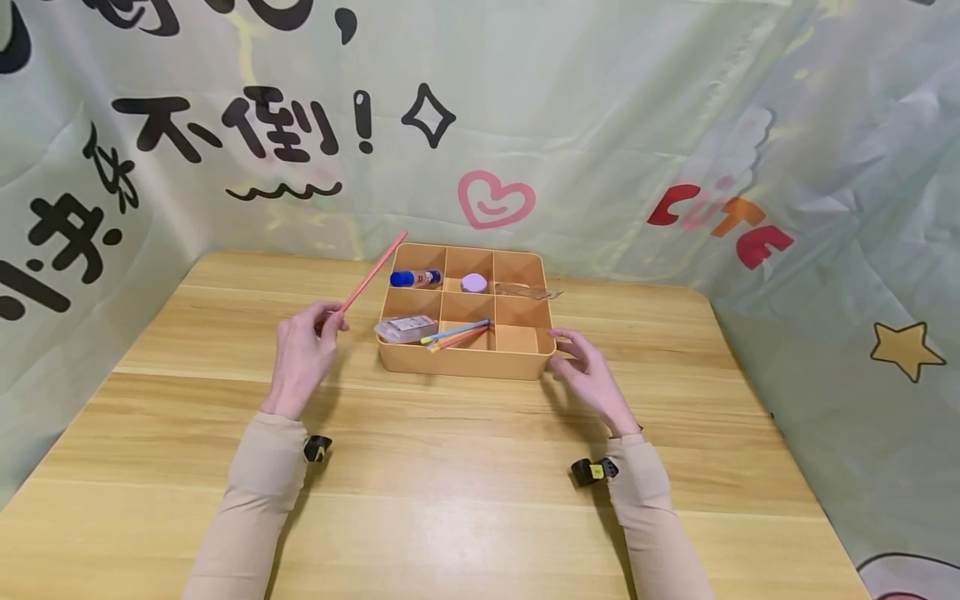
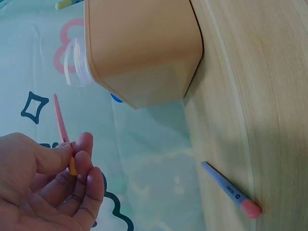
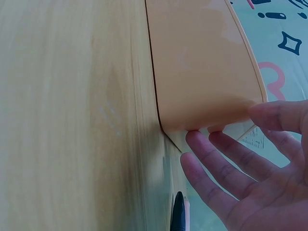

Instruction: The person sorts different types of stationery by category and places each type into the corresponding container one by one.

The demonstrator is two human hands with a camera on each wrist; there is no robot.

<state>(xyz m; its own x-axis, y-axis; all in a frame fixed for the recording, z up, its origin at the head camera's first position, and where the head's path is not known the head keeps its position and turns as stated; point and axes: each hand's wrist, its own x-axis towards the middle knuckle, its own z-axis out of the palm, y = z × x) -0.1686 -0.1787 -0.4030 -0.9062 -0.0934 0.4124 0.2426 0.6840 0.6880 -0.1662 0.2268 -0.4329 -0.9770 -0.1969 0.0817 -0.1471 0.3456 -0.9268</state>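
My left hand (image 1: 303,346) pinches a slim pink pen (image 1: 375,271) between thumb and fingertips, beside the left end of an orange divided box (image 1: 465,363). The left wrist view shows that pen's orange end among the fingers. At the box's right front corner, my right hand (image 1: 588,375) touches the rim and side with loosely bent fingers. Inside the box are a blue-capped glue stick (image 1: 416,278), a round purple item (image 1: 474,283), a clear flat piece (image 1: 527,291), a clear plastic case (image 1: 407,328) and several coloured pens (image 1: 455,335).
A blue-purple pen (image 2: 228,187) with a pink end lies on the wooden table (image 1: 450,483), left of the box. Near the right hand, a dark-tipped object (image 3: 178,211) shows partly in the right wrist view. A printed cloth (image 1: 585,125) hangs behind the table.
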